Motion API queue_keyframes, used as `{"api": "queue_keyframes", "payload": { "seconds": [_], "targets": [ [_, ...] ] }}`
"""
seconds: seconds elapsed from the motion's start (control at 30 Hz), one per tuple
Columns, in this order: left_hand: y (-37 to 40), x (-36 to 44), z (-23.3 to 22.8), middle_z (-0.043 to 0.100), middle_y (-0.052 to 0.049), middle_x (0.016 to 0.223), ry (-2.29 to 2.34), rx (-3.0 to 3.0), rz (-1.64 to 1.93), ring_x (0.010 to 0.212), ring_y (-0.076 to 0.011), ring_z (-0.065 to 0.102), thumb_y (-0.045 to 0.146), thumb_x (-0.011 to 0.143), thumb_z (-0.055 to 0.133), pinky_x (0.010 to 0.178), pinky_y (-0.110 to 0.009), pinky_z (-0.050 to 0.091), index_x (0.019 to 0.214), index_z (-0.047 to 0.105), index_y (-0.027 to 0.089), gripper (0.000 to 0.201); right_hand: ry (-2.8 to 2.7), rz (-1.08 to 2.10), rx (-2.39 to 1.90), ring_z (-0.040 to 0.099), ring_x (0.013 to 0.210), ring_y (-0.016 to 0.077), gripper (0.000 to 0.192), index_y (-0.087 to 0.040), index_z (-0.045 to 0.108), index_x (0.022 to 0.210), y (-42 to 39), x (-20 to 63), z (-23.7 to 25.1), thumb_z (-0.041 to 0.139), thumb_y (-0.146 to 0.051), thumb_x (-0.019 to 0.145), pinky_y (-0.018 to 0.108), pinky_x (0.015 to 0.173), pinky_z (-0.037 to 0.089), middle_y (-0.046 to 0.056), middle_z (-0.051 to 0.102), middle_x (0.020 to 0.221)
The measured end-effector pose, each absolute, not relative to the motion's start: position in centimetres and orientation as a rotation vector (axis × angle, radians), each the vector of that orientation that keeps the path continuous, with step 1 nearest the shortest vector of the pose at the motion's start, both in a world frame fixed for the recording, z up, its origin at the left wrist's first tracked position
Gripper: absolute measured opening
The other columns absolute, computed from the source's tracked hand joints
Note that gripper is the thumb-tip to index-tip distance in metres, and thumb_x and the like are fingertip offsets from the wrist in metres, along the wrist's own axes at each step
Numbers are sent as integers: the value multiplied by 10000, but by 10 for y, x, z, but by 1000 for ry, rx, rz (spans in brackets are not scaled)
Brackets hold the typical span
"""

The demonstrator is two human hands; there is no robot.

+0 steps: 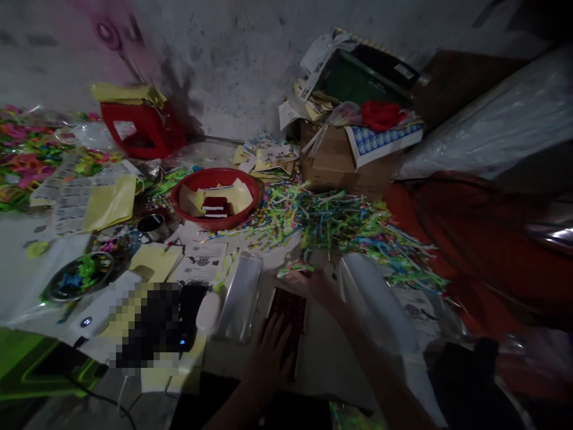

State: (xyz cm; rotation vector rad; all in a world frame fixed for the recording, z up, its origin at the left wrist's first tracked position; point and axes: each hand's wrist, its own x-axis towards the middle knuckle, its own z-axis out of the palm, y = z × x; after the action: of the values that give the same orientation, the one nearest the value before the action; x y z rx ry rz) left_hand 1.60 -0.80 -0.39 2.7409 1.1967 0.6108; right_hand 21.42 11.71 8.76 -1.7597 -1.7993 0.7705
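Observation:
My left hand (272, 349) lies flat, fingers spread, on a dark red rectangular sheet or block (290, 303) in front of me. Just beyond it, my right hand (316, 285) is closed around a thin green-and-white piece (293, 270); its fingertips are dim and blurred. A heap of similar thin green, blue and yellow pieces (326, 221) spreads over the table behind my right hand. Clear plastic sleeves lie on both sides: one stack (242, 295) to the left of the red block, another (376, 298) beside my right forearm.
A red basin (215, 224) holds paper and small dark red blocks. On the left are a metal cup (151, 228), a bowl of colourful pieces (80, 275), a white device (105, 301) and a white oval case (209, 310). A cardboard box (349, 164) stands at the back.

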Motion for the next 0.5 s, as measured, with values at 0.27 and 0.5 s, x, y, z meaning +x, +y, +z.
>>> {"api": "queue_keyframes", "payload": {
  "seconds": [0.27,0.5],
  "targets": [
    [-9,16,-2,406,-95,1463,1205,2680,632,1354,-256,337,419,917,451,1083,-452,290,1418,351,216,549,-1571,889,-1737,706,660,212,359,-197,719,709,92,206,109,516,-477,806,312,705,546,47,742,686],
    [-8,17,-4,415,-94,1457,1204,2675,666,1353,-255,340,419,913,460,1086,-453,283,1416,354,219,551,-1655,872,-1810,689,614,194,373,-186,713,684,94,207,111,505,-468,812,279,651,508,52,732,666]
  ]
}}
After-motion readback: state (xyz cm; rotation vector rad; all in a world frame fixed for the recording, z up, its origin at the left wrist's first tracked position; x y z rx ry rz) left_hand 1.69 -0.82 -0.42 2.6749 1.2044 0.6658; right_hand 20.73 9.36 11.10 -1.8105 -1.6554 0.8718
